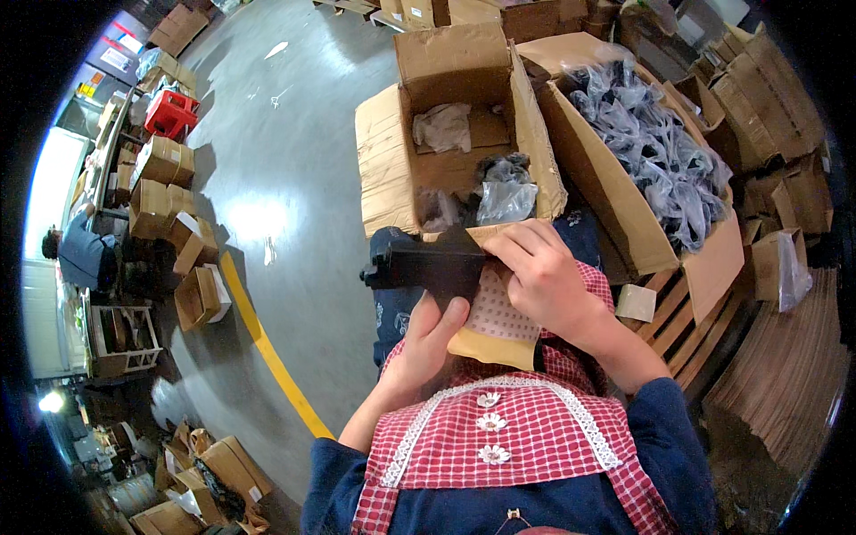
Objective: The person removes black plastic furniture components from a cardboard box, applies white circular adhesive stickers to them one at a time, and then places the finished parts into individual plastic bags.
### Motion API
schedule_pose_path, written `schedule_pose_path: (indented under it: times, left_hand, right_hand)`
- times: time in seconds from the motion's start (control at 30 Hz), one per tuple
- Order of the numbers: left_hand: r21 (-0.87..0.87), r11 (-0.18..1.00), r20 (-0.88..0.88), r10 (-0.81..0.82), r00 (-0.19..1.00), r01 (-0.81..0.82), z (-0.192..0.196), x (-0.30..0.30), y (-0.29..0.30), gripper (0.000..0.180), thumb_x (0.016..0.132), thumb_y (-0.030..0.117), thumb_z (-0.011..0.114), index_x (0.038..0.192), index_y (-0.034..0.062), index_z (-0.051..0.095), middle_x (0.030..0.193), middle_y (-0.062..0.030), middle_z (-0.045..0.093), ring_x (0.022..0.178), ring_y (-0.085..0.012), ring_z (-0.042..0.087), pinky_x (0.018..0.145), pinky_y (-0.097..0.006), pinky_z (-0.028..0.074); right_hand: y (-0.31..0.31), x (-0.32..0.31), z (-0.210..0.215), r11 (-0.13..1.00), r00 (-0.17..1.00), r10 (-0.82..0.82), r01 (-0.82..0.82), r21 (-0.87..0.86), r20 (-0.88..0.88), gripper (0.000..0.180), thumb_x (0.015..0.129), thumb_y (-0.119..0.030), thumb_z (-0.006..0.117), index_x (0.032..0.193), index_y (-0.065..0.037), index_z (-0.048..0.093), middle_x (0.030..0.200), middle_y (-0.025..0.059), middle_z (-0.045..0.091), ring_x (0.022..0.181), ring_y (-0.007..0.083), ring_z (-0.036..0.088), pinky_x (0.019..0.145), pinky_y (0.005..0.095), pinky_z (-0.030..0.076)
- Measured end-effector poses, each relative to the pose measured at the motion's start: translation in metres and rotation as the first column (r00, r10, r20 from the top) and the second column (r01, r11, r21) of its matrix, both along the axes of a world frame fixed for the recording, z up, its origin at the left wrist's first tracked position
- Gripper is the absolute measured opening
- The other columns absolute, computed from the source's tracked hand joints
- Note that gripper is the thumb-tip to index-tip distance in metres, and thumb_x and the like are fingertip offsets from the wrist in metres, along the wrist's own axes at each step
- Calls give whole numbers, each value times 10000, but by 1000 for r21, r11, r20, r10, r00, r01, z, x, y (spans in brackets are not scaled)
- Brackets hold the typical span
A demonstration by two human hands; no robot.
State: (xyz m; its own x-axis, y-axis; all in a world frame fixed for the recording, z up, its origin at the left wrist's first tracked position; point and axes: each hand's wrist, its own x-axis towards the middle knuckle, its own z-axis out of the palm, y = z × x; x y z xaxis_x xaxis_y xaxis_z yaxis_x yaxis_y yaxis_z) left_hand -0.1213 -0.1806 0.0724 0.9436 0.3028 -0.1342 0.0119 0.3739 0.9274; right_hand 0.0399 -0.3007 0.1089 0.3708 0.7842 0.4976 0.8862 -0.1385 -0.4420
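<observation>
My left hand point(428, 343) grips a black plastic part point(428, 266) from below, its thumb up against it. The part is long and dark, with a small knob at its left end, and is held level above my lap. My right hand point(544, 272) has its fingers curled and pinched at the part's right end; whether anything small is between the fingertips is hidden. Beneath both hands, a sheet of small grey square labels point(504, 312) with a yellow lower edge lies on my lap, over the red checked apron point(499, 428).
Ahead stands an open cardboard box point(379, 160) with a few clear bags point(506, 202) inside. To its right, a larger carton point(615, 187) is full of bagged dark parts point(655, 134). Flattened cardboard point(785, 374) is stacked at right. A person point(87, 254) works far left.
</observation>
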Motion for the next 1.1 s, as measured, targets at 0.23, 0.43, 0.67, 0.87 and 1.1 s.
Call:
schedule_pose_path:
  times: [0.23,0.43,0.67,0.87,1.1]
  left_hand:
    - [-276,959,-104,35,994,-63,0,6,-4,351,1038,168,473,1365,39,469,1210,-33,598,1094,-143,576,955,-340,483]
    - [-247,968,-223,-16,975,-41,9,13,5,394,1039,238,512,1348,-5,494,1218,-55,596,1097,-143,547,990,-320,438]
    - [72,985,-328,-125,937,157,6,21,22,393,1005,327,556,1061,-52,646,994,-96,678,928,-157,598,835,-333,486]
    - [436,874,-298,-86,951,215,-11,24,21,508,927,430,634,921,-79,626,819,-192,670,763,-255,640,681,-405,503]
    - [497,822,-337,-114,935,279,2,21,28,502,892,415,666,909,-86,641,844,-218,681,784,-322,662,709,-407,506]
  right_hand:
    - [-8,-4,-16,999,999,47,-47,-28,1,233,702,-1,595,924,-26,661,945,140,667,935,336,627,870,432,500]
    - [-18,12,6,990,960,141,-136,35,-243,152,781,15,682,925,2,638,875,142,655,837,302,637,775,386,515]
    - [-4,34,34,949,958,268,-280,-142,-98,118,794,-41,698,874,-3,621,836,136,634,814,317,622,766,392,506]
    - [-5,33,29,945,972,231,-236,-225,-48,96,769,-72,682,817,-22,615,789,144,619,793,340,617,745,431,498]
    - [-2,38,37,953,1000,-13,14,-302,4,296,776,-288,769,713,-26,645,720,160,620,749,335,626,701,443,490]
